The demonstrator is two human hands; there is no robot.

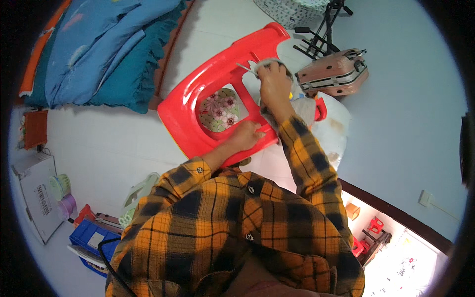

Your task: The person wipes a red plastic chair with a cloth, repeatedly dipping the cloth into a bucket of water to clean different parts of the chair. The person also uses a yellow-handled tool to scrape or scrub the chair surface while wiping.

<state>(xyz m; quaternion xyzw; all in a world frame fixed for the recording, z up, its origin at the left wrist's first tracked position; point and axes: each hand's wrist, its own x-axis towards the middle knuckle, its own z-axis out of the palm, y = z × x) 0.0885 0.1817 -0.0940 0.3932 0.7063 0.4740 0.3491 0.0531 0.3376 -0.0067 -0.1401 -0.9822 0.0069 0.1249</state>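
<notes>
A red plastic stool or chair frame (pixel 182 107) with large openings is tilted in front of me. My left hand (pixel 246 135) grips its near edge, thumb on top. My right hand (pixel 274 80) holds a greyish cloth (pixel 284 67) against the frame's right part, fingers bent over it. Part of the cloth hangs below the wrist. A thin pale strip sticks out near the fingers. Through the large opening a flower-patterned pad (pixel 220 111) shows beneath.
A bed with blue bedding (pixel 107 52) stands at the upper left. A pink suitcase (pixel 330 74) and a white sack (pixel 336 130) lie to the right, by the wall. A blue crate (pixel 92 237) and a white box (pixel 39 196) sit at the lower left.
</notes>
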